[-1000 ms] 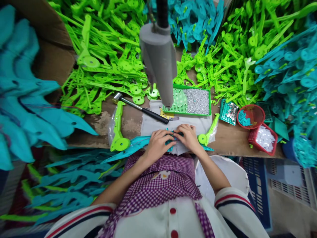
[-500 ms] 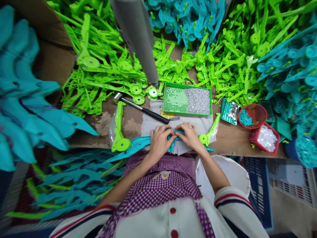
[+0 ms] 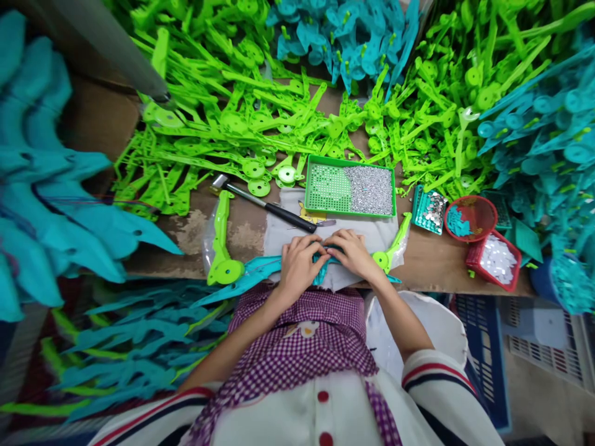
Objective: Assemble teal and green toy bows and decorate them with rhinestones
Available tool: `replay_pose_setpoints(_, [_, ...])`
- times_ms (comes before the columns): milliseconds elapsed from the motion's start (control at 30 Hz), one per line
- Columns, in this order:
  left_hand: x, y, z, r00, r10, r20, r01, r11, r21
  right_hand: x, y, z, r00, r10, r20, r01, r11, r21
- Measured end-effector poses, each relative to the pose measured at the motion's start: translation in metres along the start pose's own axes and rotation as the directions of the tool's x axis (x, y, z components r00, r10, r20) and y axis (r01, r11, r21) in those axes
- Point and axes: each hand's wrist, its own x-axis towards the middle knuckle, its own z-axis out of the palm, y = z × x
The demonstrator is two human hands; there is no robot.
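Stretching left to right, tapering leftward: teal piece (image 3: 253,274)

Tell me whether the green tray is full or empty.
Partly full: the green tray holds small silvery pieces toward the right, while its perforated floor shows at the left.

White shirt (image 3: 260,421) worn, round red buttons (image 3: 323,396) set down the front. Short sleeves (image 3: 439,359) banded near the pale hem in red and navy. Purple-and-white checked apron (image 3: 264,368) layered over it; pale motif (image 3: 305,329) touched with yellow, placed mid-front. Checked strap (image 3: 383,412) seen at right. Hands (image 3: 300,260) bare.
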Motion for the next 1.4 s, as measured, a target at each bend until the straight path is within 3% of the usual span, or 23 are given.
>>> replay_pose_setpoints(400, [0.0, -0.001, 0.001, 1.0, -0.001, -0.003, 0.001, 1.0, 0.008, 0.001, 0.005, 0.002, 1.0, 0.002, -0.022, -0.001, 0.999, 0.035])
replay_pose_setpoints(667, [0.0, -0.001, 0.0, 1.0, 0.007, 0.002, -0.007, 1.0, 0.015, -0.006, 0.005, -0.004, 1.0, 0.021, -0.018, -0.018, 0.986, 0.164])
replay_pose_setpoints(967, [-0.014, -0.005, -0.003, 0.98, 0.193, -0.049, -0.19, 0.98, 0.064, -0.002, -0.001, 0.0, 0.997, 0.07, -0.027, -0.069, 0.997, 0.022])
replay_pose_setpoints(1067, [-0.025, -0.004, -0.005, 0.969, 0.246, 0.016, -0.246, 0.96, 0.134, 0.0, -0.001, -0.001, 0.997, 0.072, -0.014, -0.072, 0.997, 0.019])
replay_pose_setpoints(1267, [-0.035, -0.005, -0.015, 0.959, 0.238, 0.153, -0.267, 0.941, 0.209, 0.002, 0.001, 0.001, 0.997, 0.072, -0.022, -0.071, 0.997, 0.028])
replay_pose_setpoints(1400, [-0.035, -0.008, -0.017, 0.949, 0.245, 0.199, -0.284, 0.938, 0.201, -0.005, 0.002, -0.013, 1.0, 0.026, -0.012, -0.024, 0.986, 0.167])
